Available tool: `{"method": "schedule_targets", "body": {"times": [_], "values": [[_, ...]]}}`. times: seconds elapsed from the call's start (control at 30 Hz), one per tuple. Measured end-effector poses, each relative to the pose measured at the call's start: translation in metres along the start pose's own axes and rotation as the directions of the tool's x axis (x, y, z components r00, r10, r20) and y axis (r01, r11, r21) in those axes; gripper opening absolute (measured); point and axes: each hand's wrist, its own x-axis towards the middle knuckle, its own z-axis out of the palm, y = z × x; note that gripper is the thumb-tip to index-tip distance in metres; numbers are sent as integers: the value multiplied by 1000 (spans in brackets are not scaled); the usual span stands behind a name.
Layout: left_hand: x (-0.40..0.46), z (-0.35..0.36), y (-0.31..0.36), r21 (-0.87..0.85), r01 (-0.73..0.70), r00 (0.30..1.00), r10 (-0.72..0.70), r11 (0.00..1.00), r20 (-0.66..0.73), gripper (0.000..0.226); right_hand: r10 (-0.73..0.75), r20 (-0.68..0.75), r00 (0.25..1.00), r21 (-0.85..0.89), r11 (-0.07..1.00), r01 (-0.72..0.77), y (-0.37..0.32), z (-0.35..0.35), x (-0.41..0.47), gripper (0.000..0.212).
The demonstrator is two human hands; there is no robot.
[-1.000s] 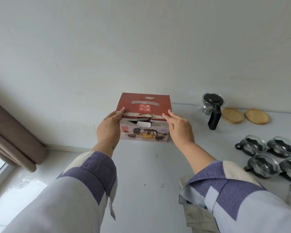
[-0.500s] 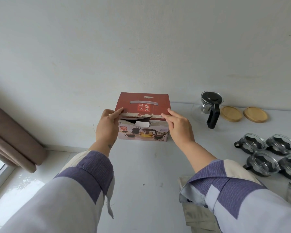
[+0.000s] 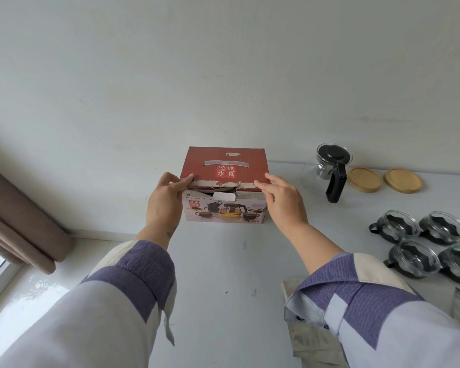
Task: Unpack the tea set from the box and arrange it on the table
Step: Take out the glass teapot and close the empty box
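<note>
Head view: the box [image 3: 225,185] sits on the white table [image 3: 223,261], against the wall, directly between your two hands. Your left hand [image 3: 165,205] grips its left front corner, fingers curled over the torn top edge. Your right hand [image 3: 283,201] rests on the right front corner, fingers nearly straight along that edge. Beyond your right hand and to its right stands the glass teapot [image 3: 327,172], black handle toward you; further right lie two wooden coasters [image 3: 365,179]. Nearer you, right of your right forearm, four glass cups [image 3: 395,229] sit clustered.
</note>
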Motion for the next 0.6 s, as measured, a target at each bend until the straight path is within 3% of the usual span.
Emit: {"method": "schedule_targets", "body": {"times": [0.3,0.6], "values": [[-13,7,-5,40,-8,1000,8,999,4,34,-67,-120,990,-58,996,60,6,23,-10,34],[-28,36,13,-188,177,983,-166,966,72,62,65,-172,983,77,996,-52,-3,32,-13,24]]}}
